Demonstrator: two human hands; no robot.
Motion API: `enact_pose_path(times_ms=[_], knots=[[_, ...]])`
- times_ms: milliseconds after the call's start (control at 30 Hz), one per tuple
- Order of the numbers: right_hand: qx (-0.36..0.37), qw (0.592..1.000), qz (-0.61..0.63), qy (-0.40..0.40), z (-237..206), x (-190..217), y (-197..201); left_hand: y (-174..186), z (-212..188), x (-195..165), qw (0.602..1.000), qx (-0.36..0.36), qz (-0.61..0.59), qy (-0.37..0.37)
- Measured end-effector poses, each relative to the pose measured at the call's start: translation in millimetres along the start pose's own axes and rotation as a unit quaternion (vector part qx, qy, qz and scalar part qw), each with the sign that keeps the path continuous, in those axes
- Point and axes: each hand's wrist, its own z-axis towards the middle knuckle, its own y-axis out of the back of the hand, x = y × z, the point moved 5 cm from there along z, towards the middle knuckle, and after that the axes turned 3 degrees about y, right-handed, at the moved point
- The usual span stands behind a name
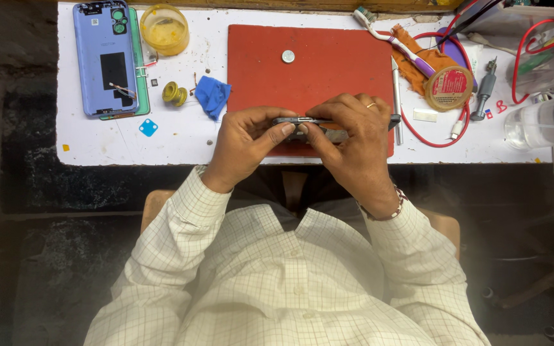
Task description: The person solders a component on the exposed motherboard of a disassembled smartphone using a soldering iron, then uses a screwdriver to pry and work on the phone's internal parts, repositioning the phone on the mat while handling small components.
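Both hands hold a dark, thin phone body point(302, 122) edge-on above the near edge of a red mat point(315, 64). My left hand point(246, 142) grips its left end, thumb pressed along the near side. My right hand point(352, 138), with a ring on one finger, covers the right end with fingers curled over the top. Most of the phone is hidden under the fingers.
On the white worktop point(97, 144) lie a blue phone back cover point(105, 57), a yellow cup point(164, 29), a blue cloth point(213, 96), a coin-like disc point(288, 56), a toothbrush point(392, 38), a metal tool point(397, 102), a tape roll point(449, 88), red cable point(440, 142) and a clear bottle point(546, 122).
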Motion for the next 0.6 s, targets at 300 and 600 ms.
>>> enact_pose_path(times_ms=[300,600], knots=[[0.012,1.0,0.008,-0.016,-1,1,1,-9,-5,-19,0.987,-0.04,0.146,-0.048],[-0.001,1.0,-0.005,0.002,-5,8,5,-16,-14,-32,0.968,-0.058,0.221,-0.101]])
